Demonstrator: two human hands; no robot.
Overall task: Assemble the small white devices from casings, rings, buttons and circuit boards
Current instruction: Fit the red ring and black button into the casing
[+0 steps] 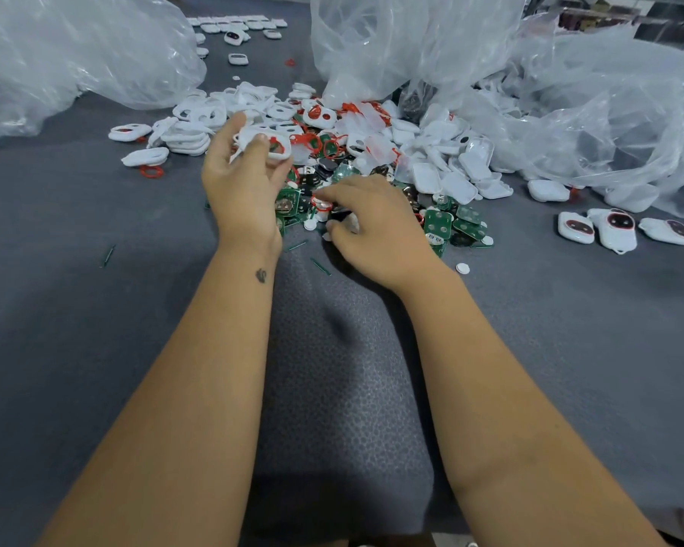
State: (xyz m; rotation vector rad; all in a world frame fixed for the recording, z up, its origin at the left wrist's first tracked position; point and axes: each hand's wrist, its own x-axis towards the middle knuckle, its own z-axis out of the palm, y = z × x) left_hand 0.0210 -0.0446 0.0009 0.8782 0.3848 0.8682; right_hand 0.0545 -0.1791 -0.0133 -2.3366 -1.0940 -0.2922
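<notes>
Two hands, left (245, 171) gripping casing (271, 146)

Bench (95, 349) w/ dark grey textured mat covering it. Centre: big mixed heap. White casing fronts (198, 124) w/ cutouts piled on left side of heap, green circuit boards (439, 225) at near edge, red rings (151, 171) scattered thru and one lying apart at left, plain white casing backs (463, 183) on right side. Small white round buttons (463, 268) loose on mat near the boards. Three assembled white devices (616, 229) in a row at right, apart from heap. More white devices (237, 27) lined up at far end. Crumpled clear plastic bags: one far left (76, 53), others behind heap and to right (589, 112). Thin green slivers (107, 256) on mat near front.
</notes>
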